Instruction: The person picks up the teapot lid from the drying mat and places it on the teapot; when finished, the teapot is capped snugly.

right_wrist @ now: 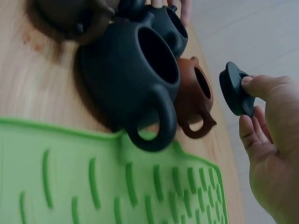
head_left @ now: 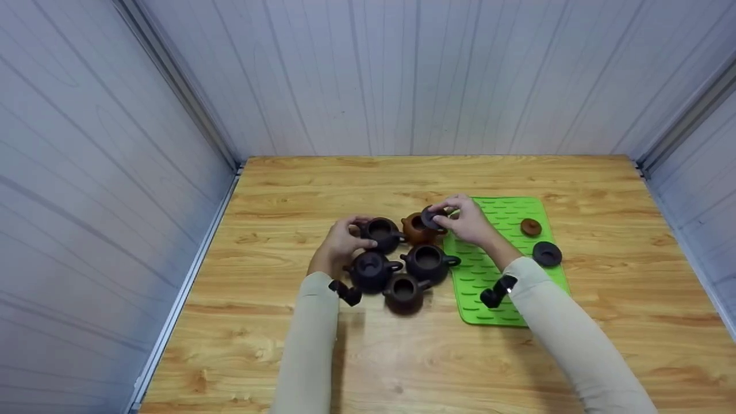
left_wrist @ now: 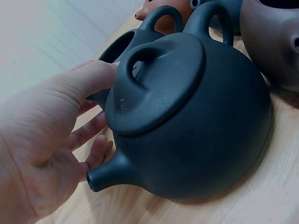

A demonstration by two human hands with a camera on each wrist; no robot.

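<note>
My right hand point(head_left: 468, 221) pinches a dark teapot lid point(right_wrist: 233, 88) between thumb and fingers, in the air over the open reddish-brown teapot point(right_wrist: 191, 93). My left hand point(head_left: 344, 240) grips a dark, open teapot point(head_left: 382, 234) at the back left, thumb near its rim and fingers round its far side. Just in front of that hand stands a dark teapot with its lid on point(left_wrist: 187, 121), its spout close to my palm in the left wrist view. Another open dark teapot point(head_left: 428, 264) and a brown open teapot point(head_left: 404, 296) stand beside it.
A green ridged mat point(head_left: 477, 299) lies on the wooden table point(head_left: 259, 345), right of the teapots. A small reddish-brown lid point(head_left: 531, 227) and a dark lid point(head_left: 547, 254) rest at the mat's right side. Pale panel walls point(head_left: 391, 80) border the table.
</note>
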